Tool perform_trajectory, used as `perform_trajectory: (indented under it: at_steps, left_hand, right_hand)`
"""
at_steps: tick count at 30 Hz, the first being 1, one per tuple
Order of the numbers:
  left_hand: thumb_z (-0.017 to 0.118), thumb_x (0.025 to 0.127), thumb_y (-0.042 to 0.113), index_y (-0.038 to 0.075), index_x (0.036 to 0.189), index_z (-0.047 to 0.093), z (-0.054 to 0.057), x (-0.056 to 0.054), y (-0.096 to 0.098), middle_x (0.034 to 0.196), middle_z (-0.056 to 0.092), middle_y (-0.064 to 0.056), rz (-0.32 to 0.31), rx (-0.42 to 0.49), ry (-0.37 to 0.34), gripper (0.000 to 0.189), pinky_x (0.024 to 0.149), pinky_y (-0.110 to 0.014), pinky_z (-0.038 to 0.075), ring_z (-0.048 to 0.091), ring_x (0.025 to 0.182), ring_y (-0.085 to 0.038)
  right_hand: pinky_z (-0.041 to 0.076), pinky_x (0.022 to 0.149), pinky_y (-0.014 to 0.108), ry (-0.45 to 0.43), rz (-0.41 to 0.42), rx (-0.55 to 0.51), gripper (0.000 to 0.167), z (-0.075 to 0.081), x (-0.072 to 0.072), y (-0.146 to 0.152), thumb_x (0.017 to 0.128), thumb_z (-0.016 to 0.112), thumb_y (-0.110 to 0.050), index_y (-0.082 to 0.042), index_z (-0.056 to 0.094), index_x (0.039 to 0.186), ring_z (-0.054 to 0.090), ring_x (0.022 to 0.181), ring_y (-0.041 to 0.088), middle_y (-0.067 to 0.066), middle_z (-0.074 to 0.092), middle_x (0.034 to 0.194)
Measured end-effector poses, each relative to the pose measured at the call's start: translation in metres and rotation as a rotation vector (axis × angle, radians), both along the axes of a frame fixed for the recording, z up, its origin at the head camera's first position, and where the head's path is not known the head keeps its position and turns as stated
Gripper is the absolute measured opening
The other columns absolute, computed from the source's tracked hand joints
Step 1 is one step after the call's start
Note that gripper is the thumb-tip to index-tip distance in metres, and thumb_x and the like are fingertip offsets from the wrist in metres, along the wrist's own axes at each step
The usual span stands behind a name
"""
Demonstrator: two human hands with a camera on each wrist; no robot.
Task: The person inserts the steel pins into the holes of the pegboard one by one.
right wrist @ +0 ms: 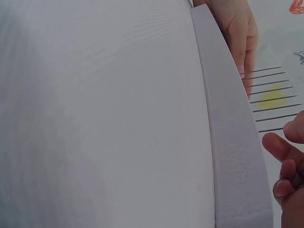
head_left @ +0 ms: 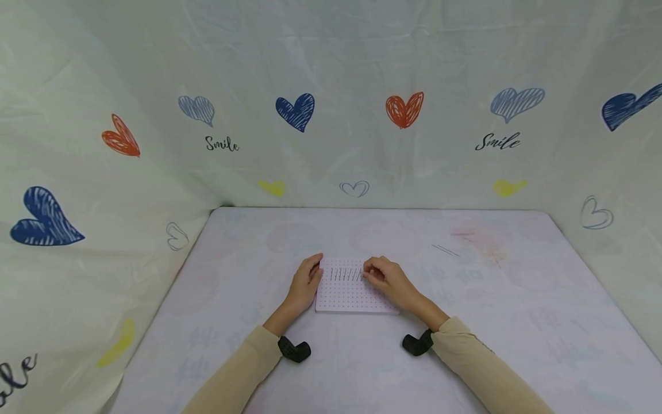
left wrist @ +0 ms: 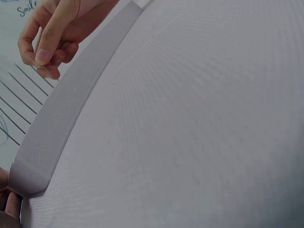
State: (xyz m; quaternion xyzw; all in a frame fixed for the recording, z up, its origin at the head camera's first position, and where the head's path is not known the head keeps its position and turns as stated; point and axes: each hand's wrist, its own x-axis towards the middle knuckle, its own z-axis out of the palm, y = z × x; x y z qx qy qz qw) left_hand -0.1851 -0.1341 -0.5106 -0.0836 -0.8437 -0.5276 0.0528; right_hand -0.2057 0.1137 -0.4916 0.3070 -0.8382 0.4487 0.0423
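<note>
A pale board with rows of small holes (head_left: 357, 298) lies on the table, and several thin dark pins (head_left: 341, 274) stand in a row in its upper part. My left hand (head_left: 306, 283) holds the board's left edge, its thumb along the near side; in the left wrist view only some fingers (left wrist: 10, 204) show at the board's corner. At the right end of the row, my right hand (head_left: 389, 280) has thumb and forefinger together, pinching a thin pin that is mostly hidden by the fingers. The right wrist view shows those fingertips close beside the last standing pin (right wrist: 270, 130).
Two loose pins (head_left: 446, 250) lie on the white table (head_left: 496, 322), to the right of and beyond the board. A reddish smudge (head_left: 481, 241) marks the tabletop near them. Behind and at the left hangs a pale curtain (head_left: 351, 155) printed with hearts.
</note>
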Motion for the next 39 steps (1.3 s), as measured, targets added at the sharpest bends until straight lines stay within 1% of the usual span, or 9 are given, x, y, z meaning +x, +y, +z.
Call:
perform_trajectory:
  at_steps: [6,10,15,20,23,26,31,36,39]
  left_hand:
    - [0.047,0.104,-0.001,-0.007,0.146,0.042,-0.001,0.0,-0.001,0.147,0.042,-0.023,0.001,-0.011,0.009,0.043,0.114,-0.038,0.037,0.04,0.139,-0.033]
    - [0.047,0.104,-0.001,-0.007,0.146,0.041,-0.001,-0.001,-0.001,0.148,0.042,-0.023,0.0,-0.01,0.009,0.043,0.114,-0.037,0.037,0.04,0.139,-0.033]
    - [0.047,0.104,-0.002,-0.008,0.145,0.041,-0.001,-0.002,-0.001,0.147,0.042,-0.023,-0.006,0.006,0.015,0.043,0.114,-0.036,0.036,0.04,0.139,-0.033]
    - [0.046,0.104,-0.001,-0.007,0.146,0.041,-0.002,-0.002,-0.002,0.147,0.042,-0.023,-0.007,0.003,0.021,0.043,0.114,-0.036,0.036,0.04,0.139,-0.033]
    - [0.047,0.104,0.0,-0.007,0.146,0.041,-0.002,-0.001,-0.002,0.147,0.043,-0.023,-0.001,-0.003,0.015,0.043,0.114,-0.036,0.037,0.04,0.139,-0.033]
    - [0.047,0.104,0.0,-0.007,0.146,0.042,-0.001,0.0,-0.002,0.146,0.043,-0.023,-0.002,-0.001,0.009,0.043,0.113,-0.036,0.037,0.04,0.139,-0.033]
    - [0.047,0.104,0.0,-0.007,0.146,0.042,0.0,0.001,-0.001,0.147,0.043,-0.023,-0.003,-0.001,-0.007,0.043,0.113,-0.036,0.037,0.04,0.139,-0.032]
    - [0.047,0.104,-0.001,-0.007,0.145,0.042,-0.001,0.0,-0.002,0.146,0.043,-0.023,0.0,0.006,-0.005,0.043,0.113,-0.036,0.038,0.041,0.139,-0.032]
    - [0.047,0.103,-0.001,-0.008,0.145,0.042,-0.001,0.0,-0.002,0.146,0.044,-0.024,-0.003,0.006,0.013,0.042,0.113,-0.037,0.038,0.041,0.138,-0.034]
  right_hand:
    - [0.041,0.061,0.022,-0.003,0.0,0.019,0.004,0.001,0.001,-0.001,0.097,0.067,-0.012,-0.008,0.067,0.099,0.046,0.075,0.012,-0.006,0.052,0.082]
    - [0.043,0.064,0.023,-0.003,0.007,0.017,0.005,0.003,0.0,0.001,0.095,0.068,-0.011,-0.01,0.068,0.1,0.049,0.079,0.012,-0.005,0.058,0.087]
    - [0.046,0.066,0.024,0.002,0.02,0.007,0.009,0.003,-0.002,0.009,0.094,0.069,-0.008,-0.009,0.069,0.103,0.051,0.082,0.014,-0.003,0.063,0.093]
    - [0.048,0.072,0.028,-0.019,0.003,0.014,0.01,0.007,-0.005,0.018,0.093,0.07,-0.005,-0.01,0.069,0.102,0.052,0.087,0.017,-0.003,0.065,0.096]
    - [0.047,0.073,0.03,-0.027,-0.016,0.023,0.01,0.007,-0.008,0.026,0.092,0.071,-0.005,-0.01,0.069,0.101,0.052,0.088,0.018,-0.003,0.065,0.097]
    - [0.043,0.07,0.031,-0.024,-0.047,0.033,0.01,0.01,-0.011,0.035,0.092,0.072,-0.007,-0.01,0.069,0.101,0.05,0.087,0.019,-0.003,0.065,0.096]
    - [0.035,0.062,0.029,0.021,-0.124,0.046,0.009,0.016,-0.016,0.052,0.09,0.073,-0.006,-0.01,0.071,0.098,0.046,0.081,0.02,-0.002,0.063,0.089]
    - [0.034,0.061,0.027,0.05,-0.195,0.052,0.008,0.019,-0.023,0.07,0.09,0.073,-0.005,-0.007,0.072,0.097,0.045,0.08,0.022,0.001,0.065,0.09]
    - [0.034,0.061,0.027,0.03,-0.246,0.04,0.008,0.019,-0.025,0.08,0.09,0.073,-0.005,-0.006,0.071,0.098,0.046,0.081,0.022,0.003,0.065,0.091]
